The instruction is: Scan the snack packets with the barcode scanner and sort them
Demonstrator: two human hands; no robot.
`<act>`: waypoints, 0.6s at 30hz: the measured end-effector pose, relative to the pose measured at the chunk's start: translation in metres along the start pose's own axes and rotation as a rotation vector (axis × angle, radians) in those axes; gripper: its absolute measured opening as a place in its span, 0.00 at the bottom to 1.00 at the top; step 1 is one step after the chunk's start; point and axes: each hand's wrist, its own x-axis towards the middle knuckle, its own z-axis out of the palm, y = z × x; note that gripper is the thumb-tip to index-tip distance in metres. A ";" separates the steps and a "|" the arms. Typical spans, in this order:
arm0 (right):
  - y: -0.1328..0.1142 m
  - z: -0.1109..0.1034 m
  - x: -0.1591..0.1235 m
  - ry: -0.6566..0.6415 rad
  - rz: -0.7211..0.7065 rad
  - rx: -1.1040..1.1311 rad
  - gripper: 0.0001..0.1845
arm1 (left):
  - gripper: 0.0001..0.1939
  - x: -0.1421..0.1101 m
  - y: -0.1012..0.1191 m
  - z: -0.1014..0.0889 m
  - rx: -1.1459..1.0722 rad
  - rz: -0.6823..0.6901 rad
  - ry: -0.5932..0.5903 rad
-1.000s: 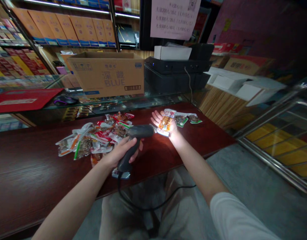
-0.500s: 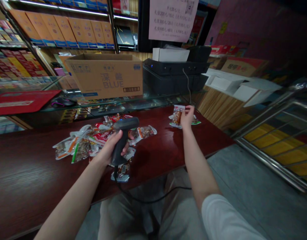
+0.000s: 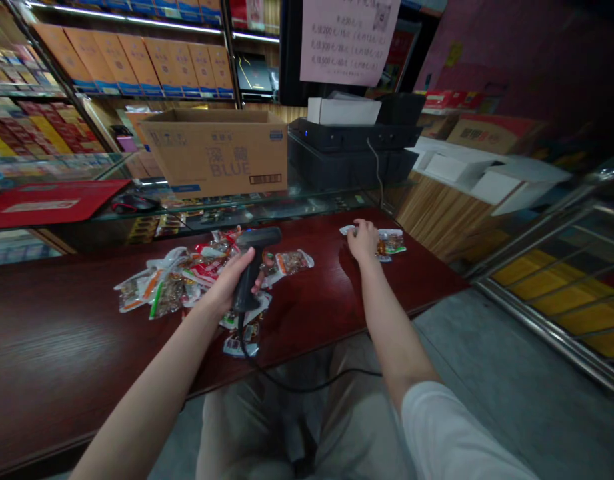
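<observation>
My left hand [image 3: 235, 277] is wrapped around the grip of a dark barcode scanner [image 3: 251, 267], its head pointing right and its cable hanging past the table edge. Beneath and behind it lies a heap of clear, red, orange and green snack packets [image 3: 174, 283]. One clear packet with an orange stripe [image 3: 293, 263] sticks out to the right of the heap. Over at the right, my right hand [image 3: 364, 240] rests palm down above a small group of snack packets [image 3: 391, 241], fingers bent and a little apart, partly covering them. An orange-brown packet [image 3: 384, 249] shows beside its wrist.
Behind the dark red table [image 3: 61, 320] runs a glass counter with a cardboard box [image 3: 217, 157], a black cash drawer [image 3: 347, 160], a mouse [image 3: 134, 203] and a red folder [image 3: 51, 201]. A metal railing [image 3: 541, 327] stands at the right.
My right hand carried the orange-brown packet from in front of the scanner to the small group at the right and let go of it. The scanner moved back left, over the heap.
</observation>
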 end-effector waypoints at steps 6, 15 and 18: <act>-0.055 0.013 -0.031 -0.447 -0.395 0.209 0.26 | 0.27 0.036 0.002 0.008 0.009 0.022 0.040; -0.057 0.023 -0.032 -0.578 -0.174 0.616 0.19 | 0.24 0.047 -0.012 0.001 -0.190 0.036 0.029; -0.055 0.026 -0.027 -0.637 0.103 1.029 0.24 | 0.22 0.048 -0.016 -0.001 -0.226 0.035 0.042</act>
